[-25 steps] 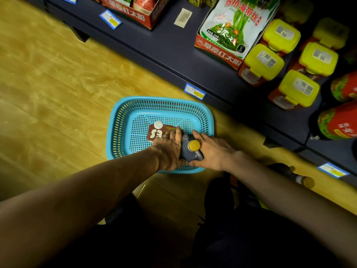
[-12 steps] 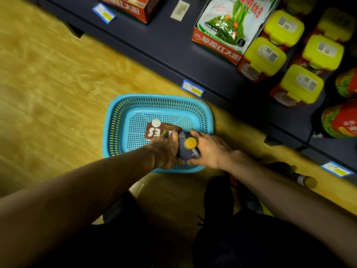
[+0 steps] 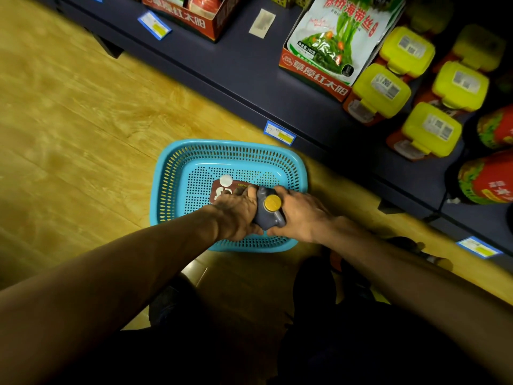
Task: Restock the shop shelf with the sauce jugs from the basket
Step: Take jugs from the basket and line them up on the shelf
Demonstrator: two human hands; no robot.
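Both hands clasped one sauce jug (image 3: 268, 213) from either side: the left hand (image 3: 236, 211) curled round its left flank, the right hand (image 3: 298, 215) round its right, yellow cap (image 3: 272, 203) showing between them. The jug sat in the near right part of the blue basket (image 3: 177, 173), which stood on the wooden floor (image 3: 83, 120) just in front of the dark shelf (image 3: 244, 70); a red label (image 3: 222, 188) lay beside the left grip. On the shelf stood yellow-lidded jugs (image 3: 388, 90) next to a seaweed packet box (image 3: 327, 51).
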